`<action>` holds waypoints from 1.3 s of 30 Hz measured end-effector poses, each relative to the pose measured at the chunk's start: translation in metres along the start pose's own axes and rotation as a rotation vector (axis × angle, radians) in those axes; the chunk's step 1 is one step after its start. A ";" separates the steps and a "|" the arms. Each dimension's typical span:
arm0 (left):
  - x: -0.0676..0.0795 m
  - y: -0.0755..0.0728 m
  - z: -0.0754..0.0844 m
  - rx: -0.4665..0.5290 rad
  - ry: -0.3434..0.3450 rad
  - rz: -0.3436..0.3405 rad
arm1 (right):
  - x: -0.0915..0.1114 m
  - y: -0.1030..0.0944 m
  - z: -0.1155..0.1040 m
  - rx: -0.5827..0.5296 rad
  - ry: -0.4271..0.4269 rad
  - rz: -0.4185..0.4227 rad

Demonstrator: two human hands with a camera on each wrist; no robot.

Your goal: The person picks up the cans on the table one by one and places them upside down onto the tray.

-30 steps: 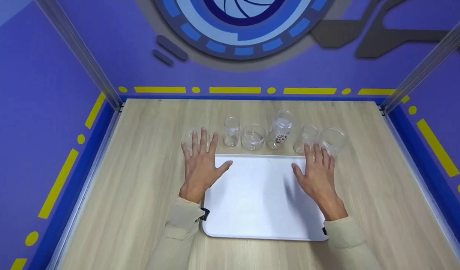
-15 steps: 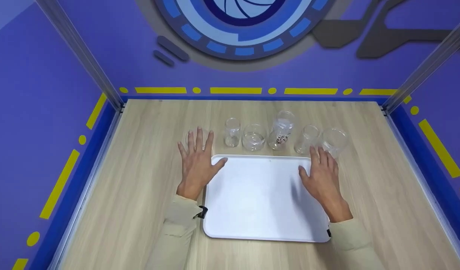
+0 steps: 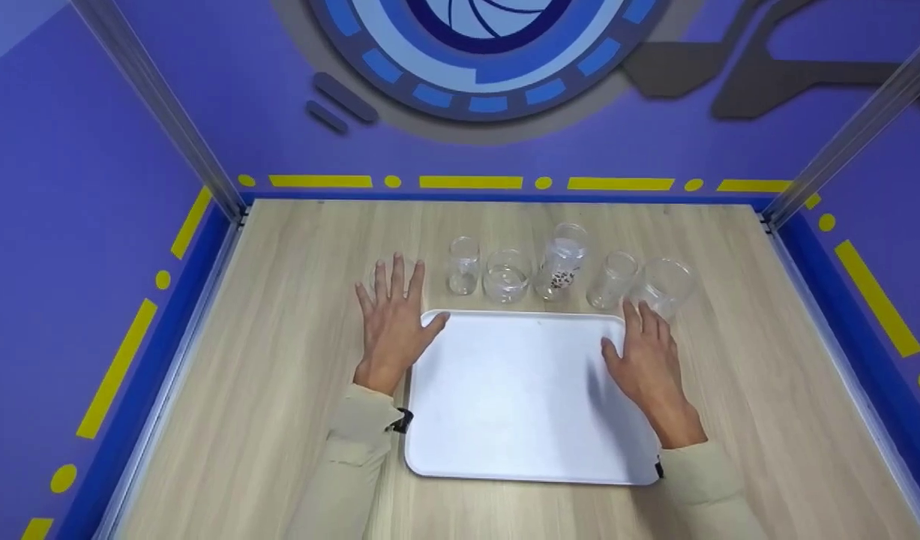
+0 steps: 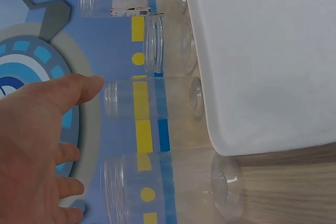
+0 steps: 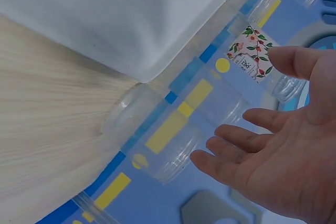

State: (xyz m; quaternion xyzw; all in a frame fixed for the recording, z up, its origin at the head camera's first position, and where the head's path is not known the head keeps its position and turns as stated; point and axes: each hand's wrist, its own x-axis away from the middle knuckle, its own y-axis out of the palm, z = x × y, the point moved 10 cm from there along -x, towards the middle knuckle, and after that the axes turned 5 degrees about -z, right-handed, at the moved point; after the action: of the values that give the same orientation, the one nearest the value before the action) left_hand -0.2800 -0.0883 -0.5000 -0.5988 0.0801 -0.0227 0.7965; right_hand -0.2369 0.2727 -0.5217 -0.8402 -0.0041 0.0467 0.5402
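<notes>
My left hand (image 3: 392, 330) is held with fingers spread above the left edge of a white tray (image 3: 534, 397). It hides most of the leftmost clear jar (image 4: 168, 187). Over the tray's right edge is my right hand (image 3: 649, 360), palm down and fingers loosely extended, its fingertips near a wide clear jar (image 3: 666, 283). Neither hand holds anything. Between them, behind the tray, stand a slim jar (image 3: 464, 266), a short wide jar (image 3: 507, 276), a tall jar with a floral label (image 3: 562, 259) and another slim jar (image 3: 613, 281), all see-through.
The pale wooden table (image 3: 280, 337) extends on both sides of the tray. Purple-blue panels with yellow marks (image 3: 471, 181) enclose its back and sides, with metal posts (image 3: 160, 112) at the corners.
Both hands have moved slightly apart, the left one leftward and the right one rightward and a little back toward me. The jars and tray stay in place.
</notes>
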 end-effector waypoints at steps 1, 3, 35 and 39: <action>-0.001 0.000 -0.001 0.000 -0.001 0.000 | 0.000 0.000 0.001 0.002 0.003 -0.001; -0.002 0.000 -0.003 0.000 -0.007 -0.002 | 0.001 0.001 0.003 0.009 0.008 -0.003; -0.025 0.002 -0.029 -0.010 -0.062 -0.052 | 0.011 0.018 0.040 0.090 0.096 -0.079; -0.027 0.001 -0.031 0.008 -0.058 -0.060 | 0.012 0.019 0.045 0.100 0.098 -0.077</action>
State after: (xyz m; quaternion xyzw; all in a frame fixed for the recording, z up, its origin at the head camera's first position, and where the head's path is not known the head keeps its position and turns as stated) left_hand -0.3115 -0.1140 -0.5065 -0.5980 0.0389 -0.0294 0.8000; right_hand -0.2295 0.3057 -0.5586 -0.8128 -0.0074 -0.0151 0.5824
